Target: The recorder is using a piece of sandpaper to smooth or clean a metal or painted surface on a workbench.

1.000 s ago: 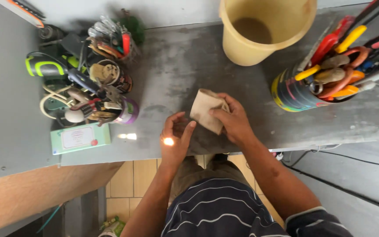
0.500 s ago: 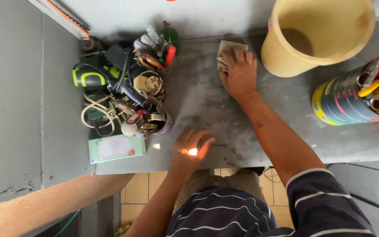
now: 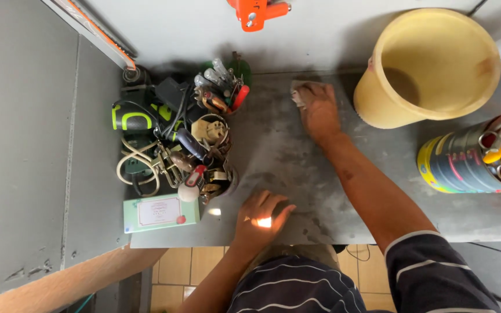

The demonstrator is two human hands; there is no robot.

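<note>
Item: cloth wipe at the far edge of a grey surface, hazards on both sides.

Your right hand (image 3: 319, 110) lies flat, fingers extended, pressing a small tan cloth (image 3: 300, 91) onto the surface (image 3: 297, 168) near the back wall; nothing is pinched. Your left hand (image 3: 259, 217) rests open at the near edge, holding nothing. Risk, as judged: a wide stroke rightward could nudge the yellow bucket (image 3: 430, 64) just beside your wrist; leftward, the cloth could snag the tool clutter (image 3: 198, 145) and topple something.
</note>
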